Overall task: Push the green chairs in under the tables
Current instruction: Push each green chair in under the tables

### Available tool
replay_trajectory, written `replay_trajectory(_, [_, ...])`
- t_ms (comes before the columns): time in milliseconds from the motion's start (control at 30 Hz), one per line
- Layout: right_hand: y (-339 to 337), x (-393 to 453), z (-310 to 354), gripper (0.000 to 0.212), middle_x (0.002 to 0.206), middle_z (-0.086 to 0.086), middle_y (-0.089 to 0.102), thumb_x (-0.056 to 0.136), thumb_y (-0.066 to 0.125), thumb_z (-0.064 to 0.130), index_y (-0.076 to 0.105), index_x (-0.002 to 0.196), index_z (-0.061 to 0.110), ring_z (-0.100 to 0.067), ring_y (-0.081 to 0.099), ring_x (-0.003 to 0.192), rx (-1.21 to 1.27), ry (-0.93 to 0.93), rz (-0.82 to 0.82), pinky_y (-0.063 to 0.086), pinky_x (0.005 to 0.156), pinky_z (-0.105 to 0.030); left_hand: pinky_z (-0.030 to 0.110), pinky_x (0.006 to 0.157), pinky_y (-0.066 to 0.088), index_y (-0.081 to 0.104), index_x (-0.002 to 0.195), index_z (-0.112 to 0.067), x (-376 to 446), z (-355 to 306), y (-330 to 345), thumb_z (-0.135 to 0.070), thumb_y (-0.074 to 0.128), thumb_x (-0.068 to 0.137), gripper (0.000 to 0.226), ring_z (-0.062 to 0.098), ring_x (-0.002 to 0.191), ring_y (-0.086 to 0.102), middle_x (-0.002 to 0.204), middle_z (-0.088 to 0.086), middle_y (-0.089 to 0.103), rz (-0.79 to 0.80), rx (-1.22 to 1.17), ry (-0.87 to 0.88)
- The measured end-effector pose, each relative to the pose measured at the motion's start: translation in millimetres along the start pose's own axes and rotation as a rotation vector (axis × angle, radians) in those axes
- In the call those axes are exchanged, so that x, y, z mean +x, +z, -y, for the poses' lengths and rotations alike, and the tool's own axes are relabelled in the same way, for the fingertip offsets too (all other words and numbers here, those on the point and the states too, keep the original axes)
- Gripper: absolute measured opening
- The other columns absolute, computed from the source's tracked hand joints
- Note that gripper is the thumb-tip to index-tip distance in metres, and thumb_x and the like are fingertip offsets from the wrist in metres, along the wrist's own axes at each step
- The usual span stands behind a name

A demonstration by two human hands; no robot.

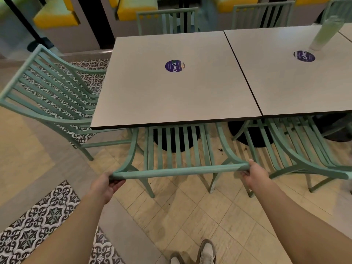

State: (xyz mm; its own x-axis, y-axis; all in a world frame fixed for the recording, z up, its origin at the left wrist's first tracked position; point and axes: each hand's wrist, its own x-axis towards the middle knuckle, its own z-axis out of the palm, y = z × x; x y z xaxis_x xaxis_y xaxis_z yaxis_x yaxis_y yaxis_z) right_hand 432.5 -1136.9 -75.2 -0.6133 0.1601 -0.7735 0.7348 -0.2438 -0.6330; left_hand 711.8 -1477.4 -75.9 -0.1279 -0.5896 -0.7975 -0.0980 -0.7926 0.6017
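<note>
A green slatted chair (179, 170) stands in front of me at the near edge of a grey square table (171, 92), its seat partly under the tabletop. My left hand (106, 184) grips the left end of the chair's top rail. My right hand (254, 173) grips the right end of the same rail. A second green chair (51, 86) stands at the table's left side, angled, with its seat under the table. A third green chair (297, 149) sits at the neighbouring table (297, 77) to the right.
Two more green chairs (167, 20) (262, 15) stand at the far side of the tables. A pale green bottle (325, 33) stands on the right table. Yellow benches (55, 16) line the back. Black table bases (177, 140) sit beneath. My shoes (205, 252) are on beige tiles.
</note>
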Motion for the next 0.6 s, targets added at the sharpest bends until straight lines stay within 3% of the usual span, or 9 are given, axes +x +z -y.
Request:
replay_trajectory(200, [0.4,0.7,-2.2,0.047,0.125,-0.018,0.055,0.094,0.060,0.021,0.044,0.133,0.001,-0.030,0.058,0.112,-0.045,-0.017,-0.042,0.050,0.098,-0.040,0.044,0.086,0.049,0.037,0.137,0.004,-0.1,-0.3,-1.2,-0.015,0.045,0.102,0.041,0.038,0.117,0.055,0.132,0.027,0.049,-0.008,0.016,-0.007])
replay_trajectory(367, [-2.5,1.9,-0.7,0.046,0.127,-0.019,0.053,0.095,0.056,0.020,0.042,0.135,0.001,-0.029,0.055,0.118,-0.033,-0.005,0.002,0.045,0.103,-0.040,0.041,0.084,0.050,0.040,0.134,0.003,-5.9,4.4,2.3,-0.016,0.044,0.102,0.037,0.034,0.103,0.059,0.117,0.024,0.054,-0.009,0.037,-0.008])
replay_trajectory(600, [-4.8,8.0,1.8,0.046,0.128,-0.019,0.053,0.095,0.057,0.021,0.043,0.133,0.001,-0.029,0.056,0.118,-0.035,0.007,0.018,0.046,0.103,-0.040,0.041,0.081,0.051,0.041,0.132,0.002,-8.4,4.0,4.1,-0.015,0.045,0.102,0.035,0.034,0.101,0.060,0.115,0.024,0.055,-0.007,0.049,-0.011])
